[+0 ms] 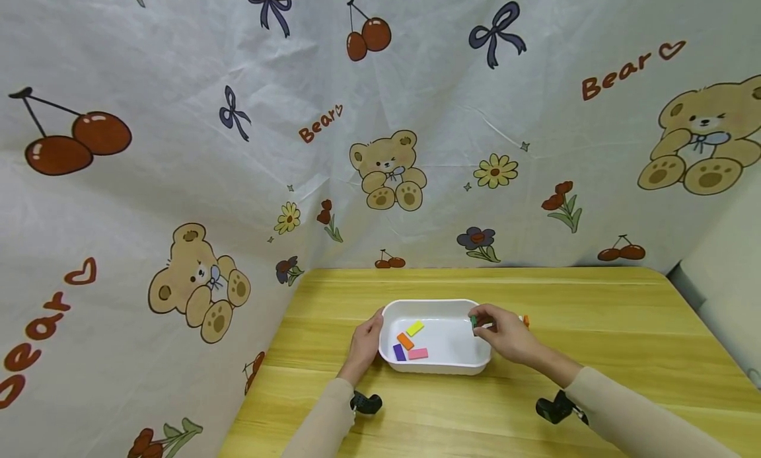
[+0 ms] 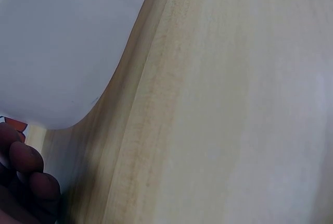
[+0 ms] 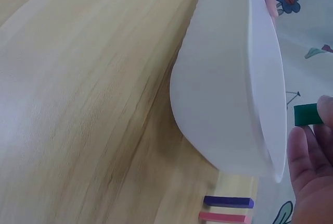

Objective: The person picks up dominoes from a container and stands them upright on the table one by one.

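tray [image 1: 436,305]: smooth white plastic | table [image 1: 594,326]: matt wood grain | backdrop [image 1: 178,180]: creased cloth

A small green block [image 1: 473,322], pinched above the right rim of the white tub [image 1: 436,304]

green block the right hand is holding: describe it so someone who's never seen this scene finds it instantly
Start at the yellow wooden table in front of the bear-print cloth, then find the white tray at its middle. At the tray's right rim, the right hand pinches a small green block in its fingertips. It is the only green piece; the yellow, orange, purple and pink blocks lie flat inside the tray.
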Motion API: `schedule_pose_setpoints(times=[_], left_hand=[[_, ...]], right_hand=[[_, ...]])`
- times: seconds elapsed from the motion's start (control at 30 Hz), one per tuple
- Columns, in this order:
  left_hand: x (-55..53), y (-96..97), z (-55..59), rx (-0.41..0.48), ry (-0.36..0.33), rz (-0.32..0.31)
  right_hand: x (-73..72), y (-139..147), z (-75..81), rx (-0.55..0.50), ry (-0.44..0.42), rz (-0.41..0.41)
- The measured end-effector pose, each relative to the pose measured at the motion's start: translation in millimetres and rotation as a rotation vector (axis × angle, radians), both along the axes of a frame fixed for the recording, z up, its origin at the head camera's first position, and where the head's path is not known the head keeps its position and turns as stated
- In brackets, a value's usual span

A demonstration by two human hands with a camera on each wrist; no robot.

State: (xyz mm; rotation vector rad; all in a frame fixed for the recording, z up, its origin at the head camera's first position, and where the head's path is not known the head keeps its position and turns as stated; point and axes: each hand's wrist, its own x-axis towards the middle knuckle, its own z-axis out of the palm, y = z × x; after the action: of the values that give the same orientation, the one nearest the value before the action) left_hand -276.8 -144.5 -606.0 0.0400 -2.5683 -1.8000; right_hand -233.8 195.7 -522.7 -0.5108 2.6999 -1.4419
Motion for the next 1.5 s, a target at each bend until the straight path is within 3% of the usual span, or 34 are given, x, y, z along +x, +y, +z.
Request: schedule_pose_setpoints(times=[0.33,0.8,1.5], left_hand=[[-0.7,-0.2,0.2,-0.011,-0.011,0.003],[0.4,-1.0,-0.6,-0.028,-0.016,0.010],[0.5,0.2,0.6,-0.001,-0.013,0.006]], right_hand=[[2.1,17,1.7,0.022,0.007,-0.058],[6.4,32,-11.7,0.046,0.020,-0.117],[6.4,40,-51.6,0.017,-0.069,-0.125]])
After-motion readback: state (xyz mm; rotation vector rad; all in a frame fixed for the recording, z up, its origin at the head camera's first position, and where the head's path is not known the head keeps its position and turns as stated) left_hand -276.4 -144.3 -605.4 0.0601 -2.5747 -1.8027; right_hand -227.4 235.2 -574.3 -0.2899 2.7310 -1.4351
